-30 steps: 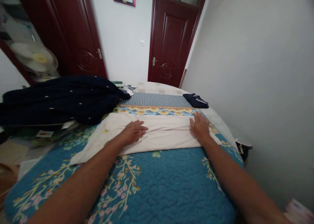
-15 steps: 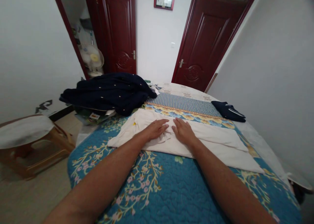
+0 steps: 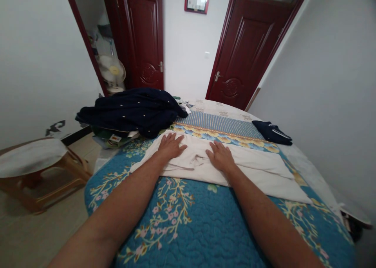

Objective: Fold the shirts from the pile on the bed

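A cream-white garment [image 3: 252,168] lies folded lengthwise across a blue floral quilt [image 3: 199,225] on the bed. My left hand [image 3: 170,146] rests flat on its left end, fingers spread and open. My right hand [image 3: 220,157] lies flat on the cloth a little to the right, fingers stretched out, holding nothing. A drawstring [image 3: 188,167] of the garment shows between the two hands.
A dark navy dotted garment [image 3: 132,110] is heaped on the bed's far left over other items. A small folded navy piece [image 3: 272,132] sits far right by the wall. A wooden stool [image 3: 35,170] stands on the floor left. Two dark red doors and a fan [image 3: 111,70] are behind.
My right hand slid from the garment's right end to its middle a second ago. In the last half second my left hand moved left, away from the right hand, baring the drawstring.
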`<state>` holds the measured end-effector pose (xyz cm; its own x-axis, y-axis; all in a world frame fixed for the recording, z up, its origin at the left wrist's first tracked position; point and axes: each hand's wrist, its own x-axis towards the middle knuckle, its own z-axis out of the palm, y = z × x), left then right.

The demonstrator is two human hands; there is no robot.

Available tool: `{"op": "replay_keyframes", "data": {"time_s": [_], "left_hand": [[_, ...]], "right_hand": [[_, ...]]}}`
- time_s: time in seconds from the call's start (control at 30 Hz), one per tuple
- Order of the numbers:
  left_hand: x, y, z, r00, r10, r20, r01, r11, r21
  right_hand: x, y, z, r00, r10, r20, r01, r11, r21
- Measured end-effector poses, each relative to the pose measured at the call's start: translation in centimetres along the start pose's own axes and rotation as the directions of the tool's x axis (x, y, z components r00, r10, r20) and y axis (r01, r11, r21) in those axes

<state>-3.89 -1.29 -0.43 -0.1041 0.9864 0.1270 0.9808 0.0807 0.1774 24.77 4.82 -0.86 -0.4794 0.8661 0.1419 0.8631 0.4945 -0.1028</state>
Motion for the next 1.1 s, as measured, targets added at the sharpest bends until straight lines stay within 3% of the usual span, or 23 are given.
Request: {"op": "replay_keyframes", "data": {"time_s": [0.2,0.5,0.6,0.7,0.77,0.83,0.9,1.0,1.1], "left_hand": [[0.1,0.1,-0.4,1.000,-0.025,0.014,0.024,0.999,0.030],[0.2,0.3,-0.6,0.999,-0.029,0.031,0.027,0.997,0.068],[0.1,0.3,-0.7,0.999,-0.052,0.013,0.051,0.995,0.086],[-0.1,0.7,-1.1,0.998,-0.005,-0.067,0.011,0.996,0.089],[-0.3,1.4,-1.3,0.985,0.131,-0.114,-0.123,0.989,0.076],[-0.4,2.4,-1.3,0.959,0.272,-0.080,-0.269,0.962,0.055],[-0.5,3.5,-1.2,0.941,0.337,0.018,-0.337,0.941,0.031],[-0.3,4.2,-0.9,0.944,0.304,0.130,-0.310,0.950,0.032],[0.0,3.1,-1.0,0.956,0.231,0.180,-0.243,0.969,0.047]], "right_hand": [[-1.2,5.4,-0.7,0.988,0.157,0.010,-0.157,0.987,-0.028],[-4.8,19.0,-2.1,0.920,0.392,0.008,-0.387,0.911,-0.142],[-5.8,22.5,-1.8,0.895,0.444,-0.033,-0.444,0.883,-0.151],[-6.2,24.0,-1.2,0.889,0.454,-0.059,-0.458,0.878,-0.141],[-6.2,24.2,-0.9,0.889,0.452,-0.069,-0.457,0.879,-0.133],[-6.1,24.2,-0.7,0.891,0.449,-0.070,-0.454,0.882,-0.129],[-6.0,24.3,-0.7,0.892,0.448,-0.065,-0.452,0.883,-0.124],[-6.0,24.4,-0.8,0.892,0.450,-0.053,-0.453,0.884,-0.115],[-6.0,24.5,-0.9,0.894,0.446,-0.041,-0.447,0.888,-0.107]]}}
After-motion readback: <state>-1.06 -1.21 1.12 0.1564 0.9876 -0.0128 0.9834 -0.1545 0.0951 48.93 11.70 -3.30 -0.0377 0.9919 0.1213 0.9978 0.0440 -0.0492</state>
